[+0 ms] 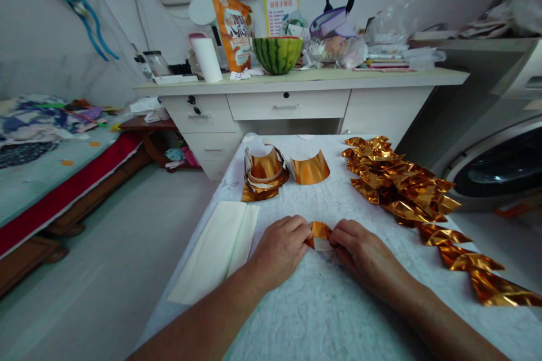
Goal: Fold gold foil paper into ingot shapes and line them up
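Between my two hands, low in the middle of the view, is a small gold foil piece (320, 231) with a pale lower part. My left hand (282, 248) pinches its left end and my right hand (355, 248) pinches its right end. Beyond them lies a curved gold foil sheet (310, 169). To its left, a ring-like bundle of strips (267, 172) rests on more gold foil. White paper sheets (215, 248) lie left of my left hand. Along the table's right side runs a pile of folded gold foil pieces (398, 180).
The cloth-covered table (330, 304) stands before a white desk (292, 82) bearing a watermelon half (277, 54), an orange bag (234, 31) and a white roll (206, 59). A bed (51, 169) is at left, a washing machine (499, 124) at right.
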`<action>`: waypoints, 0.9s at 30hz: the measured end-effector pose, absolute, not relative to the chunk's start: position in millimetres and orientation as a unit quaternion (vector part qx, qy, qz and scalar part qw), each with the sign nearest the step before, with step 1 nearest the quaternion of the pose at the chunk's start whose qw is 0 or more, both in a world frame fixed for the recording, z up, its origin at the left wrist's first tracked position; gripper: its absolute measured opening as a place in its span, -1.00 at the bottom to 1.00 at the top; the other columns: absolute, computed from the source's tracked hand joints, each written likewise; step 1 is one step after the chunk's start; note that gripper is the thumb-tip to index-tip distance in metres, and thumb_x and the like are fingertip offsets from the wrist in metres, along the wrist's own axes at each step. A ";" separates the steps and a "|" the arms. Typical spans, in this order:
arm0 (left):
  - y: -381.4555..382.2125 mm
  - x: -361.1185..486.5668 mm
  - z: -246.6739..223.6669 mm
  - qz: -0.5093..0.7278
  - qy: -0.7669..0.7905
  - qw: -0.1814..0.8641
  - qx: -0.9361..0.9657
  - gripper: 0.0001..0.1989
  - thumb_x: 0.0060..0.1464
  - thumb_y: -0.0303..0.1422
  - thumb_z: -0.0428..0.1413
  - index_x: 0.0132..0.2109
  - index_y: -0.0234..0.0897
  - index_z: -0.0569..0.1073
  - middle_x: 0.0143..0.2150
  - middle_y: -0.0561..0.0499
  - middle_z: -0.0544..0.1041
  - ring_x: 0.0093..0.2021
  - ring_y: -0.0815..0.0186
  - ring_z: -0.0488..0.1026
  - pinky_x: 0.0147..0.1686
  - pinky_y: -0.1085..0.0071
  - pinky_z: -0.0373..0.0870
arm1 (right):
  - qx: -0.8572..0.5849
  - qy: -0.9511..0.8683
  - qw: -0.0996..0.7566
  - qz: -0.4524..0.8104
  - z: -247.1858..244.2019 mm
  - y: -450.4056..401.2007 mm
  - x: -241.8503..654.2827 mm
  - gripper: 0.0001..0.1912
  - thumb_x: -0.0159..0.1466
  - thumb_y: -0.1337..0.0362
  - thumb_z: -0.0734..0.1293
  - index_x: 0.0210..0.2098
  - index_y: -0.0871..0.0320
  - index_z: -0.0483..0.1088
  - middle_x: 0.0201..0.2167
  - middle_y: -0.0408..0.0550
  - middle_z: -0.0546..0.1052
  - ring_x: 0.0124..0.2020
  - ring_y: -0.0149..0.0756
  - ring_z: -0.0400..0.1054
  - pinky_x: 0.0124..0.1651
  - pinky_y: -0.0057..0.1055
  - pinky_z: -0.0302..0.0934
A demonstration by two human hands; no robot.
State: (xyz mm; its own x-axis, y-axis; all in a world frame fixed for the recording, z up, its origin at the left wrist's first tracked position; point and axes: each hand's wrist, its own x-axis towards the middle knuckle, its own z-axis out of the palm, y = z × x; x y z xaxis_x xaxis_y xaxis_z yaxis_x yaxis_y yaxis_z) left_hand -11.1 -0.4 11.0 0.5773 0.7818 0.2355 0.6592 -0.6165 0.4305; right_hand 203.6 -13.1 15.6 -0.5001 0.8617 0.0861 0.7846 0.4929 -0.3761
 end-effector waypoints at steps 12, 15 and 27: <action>-2.5 -10.3 15.6 0.159 0.383 0.132 0.900 -0.89 0.22 -0.46 0.05 -0.28 -0.26 0.45 -0.32 0.02 0.50 -0.24 0.26 0.40 -0.21 0.33 0.33 | -0.484 -0.839 0.157 0.195 19.6 -11.7 208.9 -0.79 0.27 0.49 0.21 -0.39 0.13 0.41 -0.38 -0.09 0.41 -0.31 -0.30 0.29 -0.26 -0.38 0.15; -2.6 -9.0 16.6 0.166 0.402 0.174 0.884 -0.90 0.19 -0.51 0.06 -0.29 -0.27 0.44 -0.31 0.02 0.48 -0.24 0.27 0.39 -0.22 0.36 0.33 | -0.482 -0.834 0.164 0.210 19.1 -11.4 211.0 -0.80 0.28 0.46 0.22 -0.39 0.13 0.42 -0.38 -0.09 0.42 -0.30 -0.29 0.30 -0.25 -0.37 0.16; -3.1 -3.8 7.7 0.180 0.419 0.197 0.868 -0.93 0.17 -0.45 0.14 -0.19 -0.22 0.50 -0.29 0.04 0.47 -0.20 0.26 0.37 -0.18 0.35 0.29 | -0.486 -0.828 0.175 0.219 18.5 -11.5 206.4 -0.85 0.22 0.51 0.26 -0.35 0.16 0.38 -0.36 -0.07 0.43 -0.29 -0.27 0.29 -0.24 -0.37 0.15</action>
